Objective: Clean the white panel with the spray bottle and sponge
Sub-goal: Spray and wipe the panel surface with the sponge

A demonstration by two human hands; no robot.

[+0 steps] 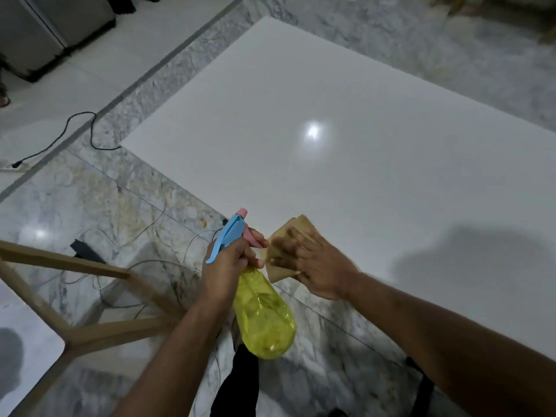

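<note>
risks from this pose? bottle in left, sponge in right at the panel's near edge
1. The spray bottle, gripped at the neck by the left hand, has its nozzle aimed up-left toward the cables on the floor rather than at the white panel; a squeeze now might wet them.
2. The right hand presses the sponge at the panel's near edge; a stroke toward the person could slip off onto the marble floor.

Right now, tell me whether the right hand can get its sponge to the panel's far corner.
Probably not without stepping forward: the right hand presses the sponge at the white panel's near edge; nothing blocks the way.
</note>
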